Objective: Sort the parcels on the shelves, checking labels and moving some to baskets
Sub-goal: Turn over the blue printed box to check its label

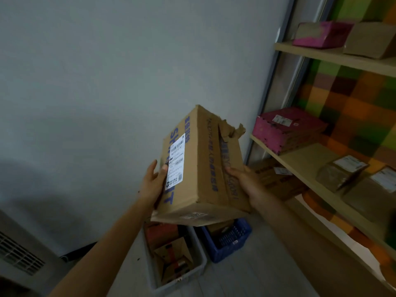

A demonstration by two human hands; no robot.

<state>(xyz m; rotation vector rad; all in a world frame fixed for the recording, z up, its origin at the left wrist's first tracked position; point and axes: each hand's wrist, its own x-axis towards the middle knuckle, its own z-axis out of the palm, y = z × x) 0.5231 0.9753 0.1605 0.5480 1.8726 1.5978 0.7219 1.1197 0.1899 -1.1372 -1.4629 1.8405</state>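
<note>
Right now, in the head view, you hold the cardboard box (199, 168) up in front of the grey wall (107, 82) with both hands, clear of every shelf. It is tilted, and its torn flap points up and to the right. Your left grip (153, 183) wraps the box's left side, with the thumb pressed on the edge of the white label (176, 161), which faces you beside the blue lettering. Your right grip (248, 183) clasps the opposite side, fingers curled over the cardboard. The box hangs in the air above the grey basket (192, 277) and the blue basket (227, 251), which stand side by side on the floor, each with cardboard parcels inside. To your right, on the middle shelf (306, 159), a pink parcel (287, 129) lies at the left end and brown parcels (340, 174) with white labels sit farther right
</note>
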